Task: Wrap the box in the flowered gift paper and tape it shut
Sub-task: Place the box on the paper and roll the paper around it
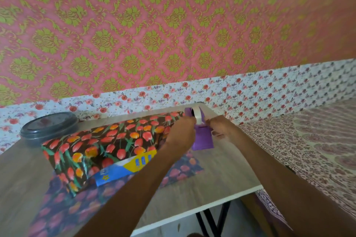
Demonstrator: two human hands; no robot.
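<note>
A long box lies on the table, mostly covered by dark gift paper printed with red and orange tulips; its blue and yellow near end shows uncovered. A loose flap of the paper, pale underside up, spreads on the table toward me. To the right of the box stands a purple tape dispenser with a roll of clear tape on top. My left hand grips the dispenser and roll from the left. My right hand pinches the tape end on the roll's right side.
A dark round lid or tray sits at the table's far left. The table's right edge borders a bed with a patterned cloth. Black table legs show below the near edge. A flowered wall border runs behind.
</note>
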